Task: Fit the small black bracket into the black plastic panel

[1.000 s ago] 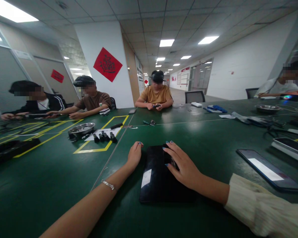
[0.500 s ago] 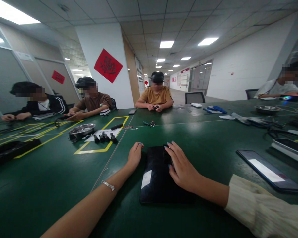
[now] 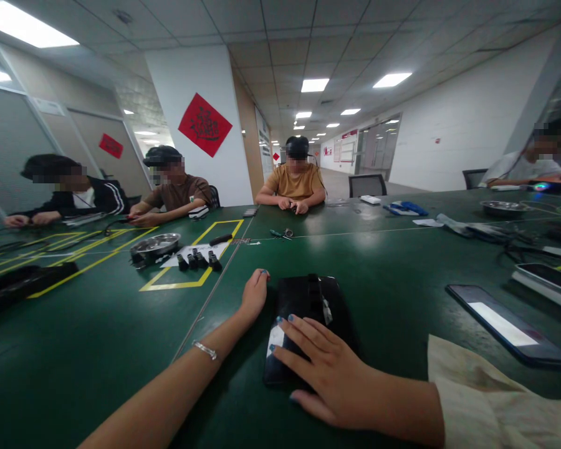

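Observation:
A black flat case lies on the green table, with a black strap or clasp near its far edge and a white label at its left. Over the near part of the case, my right hand is spread with fingers apart, partly covering the label. Whether it presses on the surface I cannot tell. My left hand rests on the table just left of the case, fingers curled inward; what they hold, if anything, is hidden.
Several black cylindrical parts stand on paper at the left, beside a metal bowl. A phone lies at the right. Green-handled pliers lie farther ahead. Four seated people are around the table's far side.
My right hand has moved nearer and to the left, from the black strap to the label area. The strap is now uncovered. My left hand stays where it was.

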A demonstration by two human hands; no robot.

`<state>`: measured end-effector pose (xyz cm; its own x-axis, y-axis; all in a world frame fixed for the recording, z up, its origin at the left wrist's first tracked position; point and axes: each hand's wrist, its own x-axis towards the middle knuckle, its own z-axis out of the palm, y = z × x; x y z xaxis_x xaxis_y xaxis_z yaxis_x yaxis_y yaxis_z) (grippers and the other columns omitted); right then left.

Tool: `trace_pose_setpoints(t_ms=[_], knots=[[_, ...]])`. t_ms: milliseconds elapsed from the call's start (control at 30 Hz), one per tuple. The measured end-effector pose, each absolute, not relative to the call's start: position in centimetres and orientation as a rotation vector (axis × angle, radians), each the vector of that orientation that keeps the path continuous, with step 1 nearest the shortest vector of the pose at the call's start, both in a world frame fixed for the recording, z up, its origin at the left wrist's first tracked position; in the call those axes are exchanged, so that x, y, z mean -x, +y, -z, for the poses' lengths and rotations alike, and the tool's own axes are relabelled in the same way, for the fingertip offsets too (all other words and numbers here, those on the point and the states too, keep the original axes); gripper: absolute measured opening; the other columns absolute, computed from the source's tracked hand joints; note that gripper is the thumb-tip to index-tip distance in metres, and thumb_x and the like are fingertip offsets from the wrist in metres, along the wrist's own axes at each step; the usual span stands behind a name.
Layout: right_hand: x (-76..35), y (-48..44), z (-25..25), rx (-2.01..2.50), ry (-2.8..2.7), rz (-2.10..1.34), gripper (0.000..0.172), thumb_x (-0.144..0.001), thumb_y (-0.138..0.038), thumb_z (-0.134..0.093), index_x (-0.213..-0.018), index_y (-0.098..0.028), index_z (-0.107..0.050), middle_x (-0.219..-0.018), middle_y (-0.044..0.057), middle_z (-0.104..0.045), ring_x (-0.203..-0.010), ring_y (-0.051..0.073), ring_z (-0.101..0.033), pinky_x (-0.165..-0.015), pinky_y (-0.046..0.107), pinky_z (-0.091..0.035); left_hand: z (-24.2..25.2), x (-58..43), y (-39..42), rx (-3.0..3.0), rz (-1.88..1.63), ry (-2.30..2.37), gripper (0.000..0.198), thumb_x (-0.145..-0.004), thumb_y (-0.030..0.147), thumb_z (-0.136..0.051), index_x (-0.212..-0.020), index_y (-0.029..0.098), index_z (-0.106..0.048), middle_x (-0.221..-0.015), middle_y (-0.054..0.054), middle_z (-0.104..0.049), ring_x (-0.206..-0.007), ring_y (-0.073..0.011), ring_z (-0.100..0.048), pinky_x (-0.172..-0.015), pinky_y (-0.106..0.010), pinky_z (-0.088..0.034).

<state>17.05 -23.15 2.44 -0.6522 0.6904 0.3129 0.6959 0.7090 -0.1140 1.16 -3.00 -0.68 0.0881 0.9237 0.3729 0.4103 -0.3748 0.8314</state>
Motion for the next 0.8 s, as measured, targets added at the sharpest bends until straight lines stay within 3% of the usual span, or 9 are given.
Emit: trace_pose_setpoints(t_ms=[67,133,267,367,633,800], knots=[[-17.0,-22.8,-2.4,1.182,-2.554,-0.034,0.059,-0.086,-0.044,-0.038,-0.139,-0.021,-0.025,-0.148,0.007,0.004,-0.134,0.026,-0.001,-0.108,0.043,-0.014,0.8,-1.2,-2.8,-1.830,-1.273,1.290,0.020,-0.075,0.031,-0.034,-0.064,0.021,-0.046,-0.064,0.002,-0.051,-0.069,-0.0156,-0.049,-0.068,-0.027,-0.038],[-16.9,-22.5,-2.5,1.219,-2.555,-0.073,0.061,-0.086,-0.046,-0.037,-0.139,-0.018,-0.025,-0.148,0.010,0.002,-0.134,0.028,0.001,-0.108,0.044,-0.015,0.9,-1.2,-2.7,-1.822,-1.287,1.267,0.020,-0.076,0.032,-0.034,-0.064,0.021,-0.046,-0.065,0.002,-0.051,-0.069,-0.0158,-0.050,-0.069,-0.027,-0.038],[-16.6,-21.9,-2.9,1.090,-2.684,-0.110,0.057,-0.089,-0.044,-0.030,-0.135,-0.010,-0.032,-0.141,0.014,-0.027,-0.131,0.024,-0.017,-0.108,0.038,-0.017,0.9,-1.2,-2.7,-1.818,-1.294,1.258,0.019,-0.075,0.030,-0.035,-0.065,0.021,-0.046,-0.065,0.002,-0.051,-0.069,-0.0157,-0.049,-0.069,-0.027,-0.037],[-16.3,-21.2,-3.2,1.033,-2.736,-0.054,0.049,-0.090,-0.037,-0.029,-0.132,-0.014,-0.036,-0.135,0.012,-0.037,-0.126,0.022,-0.029,-0.107,0.036,-0.019,0.9,-1.2,-2.8,-1.805,-1.293,1.263,0.019,-0.075,0.031,-0.035,-0.064,0.021,-0.046,-0.065,0.002,-0.050,-0.069,-0.0154,-0.048,-0.068,-0.026,-0.036],[-15.3,-20.2,-3.2,1.204,-2.678,0.045,0.048,-0.086,-0.035,-0.037,-0.133,-0.025,-0.035,-0.139,0.014,-0.030,-0.128,0.031,-0.024,-0.102,0.053,-0.019,0.9,-1.3,-2.7,-1.794,-1.305,1.244,0.019,-0.076,0.032,-0.035,-0.065,0.021,-0.046,-0.064,0.003,-0.050,-0.069,-0.0147,-0.049,-0.069,-0.025,-0.037],[-13.9,-20.0,-2.6,1.298,-2.581,0.017,0.049,-0.087,-0.050,-0.030,-0.128,-0.026,-0.042,-0.139,0.014,-0.030,-0.129,0.036,-0.021,-0.099,0.061,-0.013,0.4,-1.3,-3.2,-1.812,-1.283,1.264,0.020,-0.076,0.031,-0.035,-0.064,0.021,-0.047,-0.064,0.002,-0.051,-0.068,-0.0146,-0.050,-0.067,-0.025,-0.038]])
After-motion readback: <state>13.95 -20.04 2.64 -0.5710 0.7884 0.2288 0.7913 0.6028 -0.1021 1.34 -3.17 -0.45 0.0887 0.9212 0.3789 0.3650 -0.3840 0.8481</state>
